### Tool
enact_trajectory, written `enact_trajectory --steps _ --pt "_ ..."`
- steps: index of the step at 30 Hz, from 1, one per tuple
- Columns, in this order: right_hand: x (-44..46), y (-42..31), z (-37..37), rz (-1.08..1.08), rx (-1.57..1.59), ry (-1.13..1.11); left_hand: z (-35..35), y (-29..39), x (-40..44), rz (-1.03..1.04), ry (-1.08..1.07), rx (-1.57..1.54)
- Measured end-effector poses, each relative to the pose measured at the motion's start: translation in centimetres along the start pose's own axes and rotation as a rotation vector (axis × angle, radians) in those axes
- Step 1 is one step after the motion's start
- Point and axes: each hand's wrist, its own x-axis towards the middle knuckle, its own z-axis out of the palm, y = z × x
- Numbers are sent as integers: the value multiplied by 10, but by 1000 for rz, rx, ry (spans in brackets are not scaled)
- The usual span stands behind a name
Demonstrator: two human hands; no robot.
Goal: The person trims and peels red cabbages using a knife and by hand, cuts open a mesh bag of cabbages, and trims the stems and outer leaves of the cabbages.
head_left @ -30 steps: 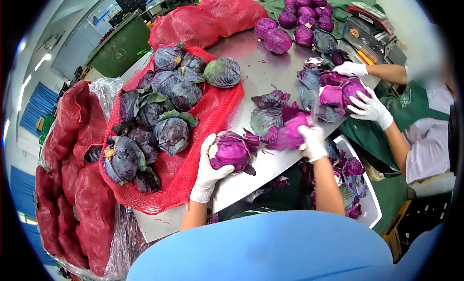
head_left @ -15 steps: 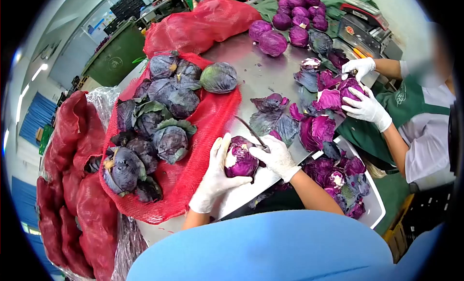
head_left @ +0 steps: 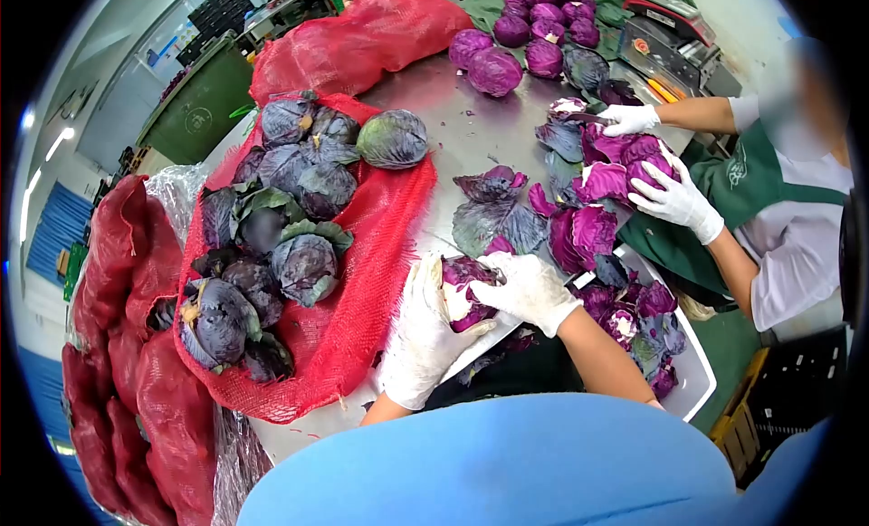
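Observation:
A partly peeled red cabbage [head_left: 466,295] with a pale cut patch is held above the table's near edge. My left hand [head_left: 418,331], in a white glove, is closed around its left side and underside. My right hand [head_left: 529,291], also gloved, presses its thumb and fingers against the cabbage's right side. The knife seen in the right hand earlier is mostly hidden now. Beyond my hands, loose dark outer leaves [head_left: 498,223] lie on the metal table [head_left: 453,128]. Left of my left hand, several unpeeled cabbages [head_left: 306,268] rest on an opened red mesh sack [head_left: 371,282].
Across on the right, a co-worker's gloved hands [head_left: 674,196] work on another cabbage [head_left: 643,155]. A white tub [head_left: 704,381] of leaves stands below the table's right edge. Peeled cabbages [head_left: 493,71] and a full red sack [head_left: 362,42] sit at the back. More sacks [head_left: 172,417] stand left.
The cabbage has turned and moved slightly right in my hands. The knife blade, raised above it before, has dropped from sight there. The co-worker's right hand has shifted left. The whole view has shifted slightly.

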Motion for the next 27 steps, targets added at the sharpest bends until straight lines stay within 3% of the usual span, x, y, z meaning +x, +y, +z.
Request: enact_trajectory --steps 1,3,5,6,7,10,13,17,19,21,23,27 --pt "10 16 11 -56 -107 43 0 1 1 41 0 77" --pt "16 21 18 61 -104 88 2 5 5 84 22 59" --pt "28 45 28 39 168 137 3 2 5 113 27 66" --pt "30 49 23 71 129 127 0 1 6 92 -10 39" --pt "37 60 28 207 -117 182 0 -8 4 104 -14 -65" --pt "49 116 35 274 146 345 5 -42 -3 77 50 -285" --pt "18 53 9 154 260 229 11 -56 -3 -43 39 -342" --pt "10 19 31 2 254 45 15 -51 0 -28 68 -355" --pt "15 17 27 25 161 32 15 -41 0 -49 66 -397" --pt "14 20 20 51 179 -100 9 -30 0 -89 44 -242" --pt "8 14 12 -8 248 -90 3 -25 1 -65 19 -175" --pt "7 17 18 92 129 -44 6 -21 0 11 22 -119"
